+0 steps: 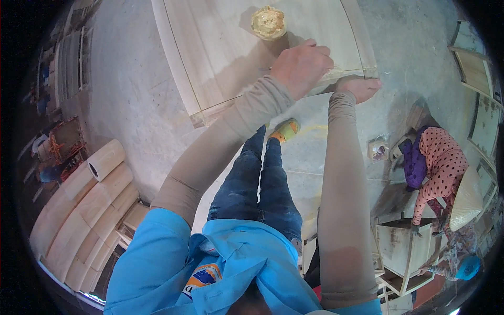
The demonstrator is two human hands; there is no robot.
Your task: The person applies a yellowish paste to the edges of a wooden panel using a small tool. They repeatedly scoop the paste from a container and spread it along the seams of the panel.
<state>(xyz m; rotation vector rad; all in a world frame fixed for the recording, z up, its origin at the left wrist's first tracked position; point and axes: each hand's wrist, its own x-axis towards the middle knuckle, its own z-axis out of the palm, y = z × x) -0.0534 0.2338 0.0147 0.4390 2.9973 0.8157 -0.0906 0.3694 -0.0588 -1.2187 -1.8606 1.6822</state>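
A pale wooden panel with a framed border lies in front of me. On it stands a round tub of cream-coloured putty, just beyond my left hand. That hand is closed over the panel near its front edge; a thin tip shows beside it, but what the fingers hold is mostly hidden. Smears of yellowish paste mark the wood to the right of its fingers. At the near right corner my right hand is closed on the panel's edge, its thumb pointing right.
To the right, a person in a spotted top and conical hat bends over wooden frames. Curved wooden pieces are stacked at the lower left. More panels line the far right. A small container sits on the concrete floor.
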